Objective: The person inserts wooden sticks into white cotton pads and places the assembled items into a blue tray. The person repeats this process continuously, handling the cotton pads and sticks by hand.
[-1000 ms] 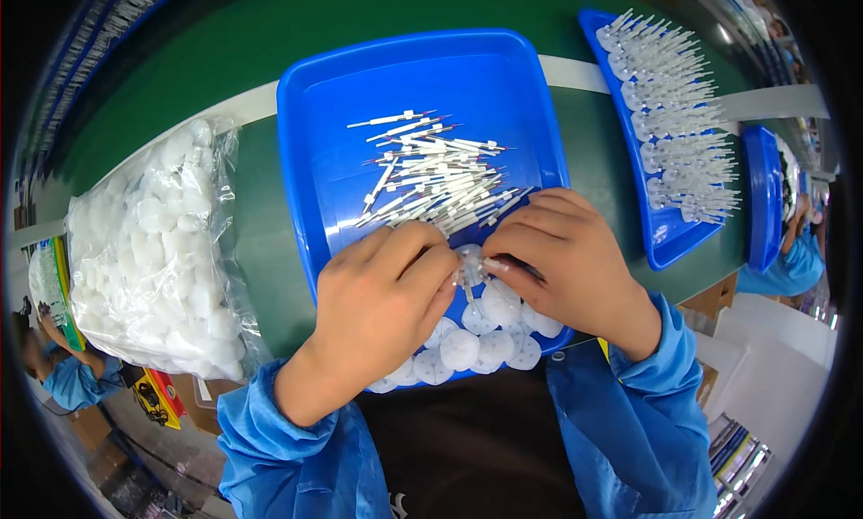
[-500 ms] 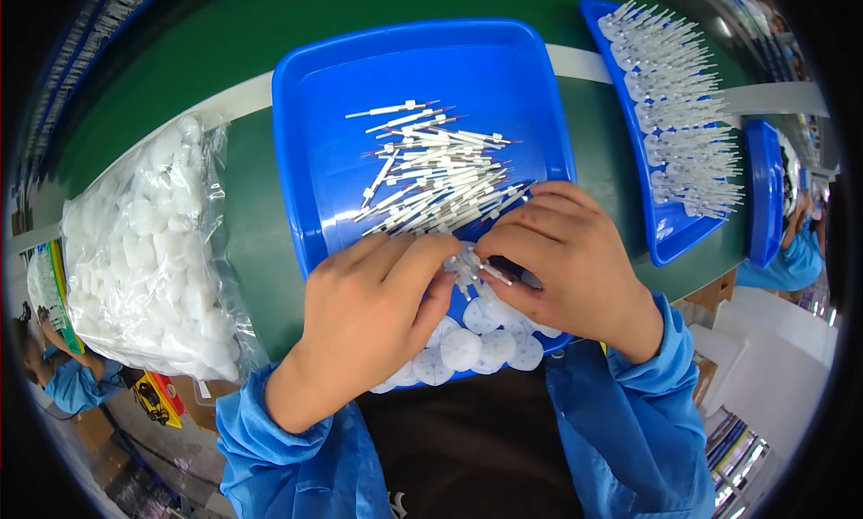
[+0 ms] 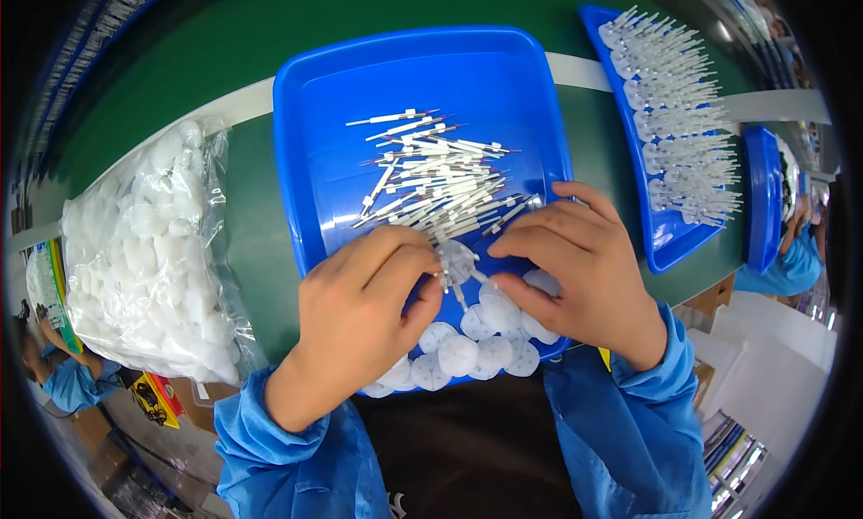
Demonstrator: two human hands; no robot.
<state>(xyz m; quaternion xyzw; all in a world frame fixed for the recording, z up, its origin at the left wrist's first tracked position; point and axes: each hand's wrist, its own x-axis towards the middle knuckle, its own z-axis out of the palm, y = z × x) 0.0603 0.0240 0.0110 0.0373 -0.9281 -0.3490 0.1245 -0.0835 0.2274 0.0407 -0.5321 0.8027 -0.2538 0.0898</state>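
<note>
In front of me, a translucent white disc with thin white sticks attached [image 3: 458, 263] is pinched between the thumb and fingers of my left hand [image 3: 364, 308]. My right hand [image 3: 580, 266] is just right of it, thumb and fingers parted, with nothing visibly gripped. Both hands are over the near half of a blue tray [image 3: 413, 56]. A loose pile of thin white sticks with small square tabs [image 3: 440, 177] lies in the tray beyond my fingers. Several translucent round discs [image 3: 458, 355] overlap along its near edge, partly under my hands.
A clear plastic bag of white discs [image 3: 148, 249] lies on the green table at the left. To the right, a narrow blue tray [image 3: 667, 257] holds rows of discs with upright sticks [image 3: 688, 115]. Another blue tray [image 3: 762, 200] stands beyond it. People in blue sleeves [image 3: 787, 267] are at both sides.
My right thumb and fingers have parted and drawn slightly right, away from the disc piece. The left hand still holds it, its disc now showing more fully.
</note>
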